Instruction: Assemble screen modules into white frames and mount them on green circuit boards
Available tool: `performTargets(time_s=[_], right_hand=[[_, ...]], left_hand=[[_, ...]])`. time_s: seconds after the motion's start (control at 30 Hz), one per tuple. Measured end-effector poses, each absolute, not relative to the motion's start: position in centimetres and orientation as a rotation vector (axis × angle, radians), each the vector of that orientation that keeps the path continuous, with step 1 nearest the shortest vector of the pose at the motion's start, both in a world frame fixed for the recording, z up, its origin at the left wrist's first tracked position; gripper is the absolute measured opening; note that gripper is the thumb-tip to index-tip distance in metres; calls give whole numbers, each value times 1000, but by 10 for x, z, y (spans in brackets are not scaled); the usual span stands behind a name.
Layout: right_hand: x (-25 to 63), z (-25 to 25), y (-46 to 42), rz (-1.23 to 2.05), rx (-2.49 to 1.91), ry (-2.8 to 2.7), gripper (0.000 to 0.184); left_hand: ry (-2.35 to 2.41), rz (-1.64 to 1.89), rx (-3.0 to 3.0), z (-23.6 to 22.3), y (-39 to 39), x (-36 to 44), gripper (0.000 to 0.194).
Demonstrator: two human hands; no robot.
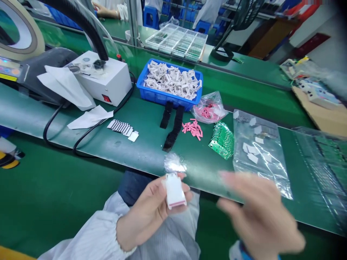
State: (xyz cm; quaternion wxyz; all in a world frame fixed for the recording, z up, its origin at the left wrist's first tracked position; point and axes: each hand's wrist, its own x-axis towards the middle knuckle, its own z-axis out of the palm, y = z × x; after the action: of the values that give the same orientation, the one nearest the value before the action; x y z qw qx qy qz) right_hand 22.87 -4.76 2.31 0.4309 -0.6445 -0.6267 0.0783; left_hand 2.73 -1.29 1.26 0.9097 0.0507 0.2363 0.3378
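Observation:
My left hand (151, 209) is closed round a small white plastic housing (175, 190), held above my lap just off the bench edge. A thin pink strip lies along the housing's near end. To the right, my right hand (257, 211) is blurred by motion; thumb and forefinger are apart with nothing visible between them. Beyond it lies a fanned stack of green circuit boards (222, 140). Pink strips (193, 129) are heaped to the left of the boards. A small clear plastic piece (173, 162) sits on the bench just past the housing.
A blue bin (168, 97) full of white plastic parts stands at the back, beside a bag of pink pieces (210, 108). White pads (123, 129) lie in a row at left, near a white box with a switch (105, 85). A clear bag (261, 151) lies at right.

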Motion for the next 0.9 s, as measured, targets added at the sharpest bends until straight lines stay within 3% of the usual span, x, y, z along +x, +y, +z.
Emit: performTargets(time_s=[0.07, 0.17, 0.27, 0.47, 0.63, 0.73, 0.9], right_hand=[[264, 14, -26, -118, -1846, -1531, 26], [312, -11, -1, -161, -2160, -1717, 67], [334, -33, 8, -144, -2265, -1729, 81], [319, -33, 4, -79, -2264, -1635, 68], [260, -5, -14, -19, -2008, -1335, 32], [212, 13, -30, 538, -1679, -1143, 22], [160, 19, -35, 1237, -1320, -939, 31]], left_hand=[[496, 726, 99, 11, -9, 25, 29], [510, 719, 102, 10, -8, 20, 27], [515, 689, 99, 9, -10, 17, 29], [512, 698, 98, 2, -12, 13, 27], [520, 727, 106, -6, -10, 10, 30], [538, 736, 125, -9, -10, 10, 30], [638, 809, 298, -10, -12, 11, 37]])
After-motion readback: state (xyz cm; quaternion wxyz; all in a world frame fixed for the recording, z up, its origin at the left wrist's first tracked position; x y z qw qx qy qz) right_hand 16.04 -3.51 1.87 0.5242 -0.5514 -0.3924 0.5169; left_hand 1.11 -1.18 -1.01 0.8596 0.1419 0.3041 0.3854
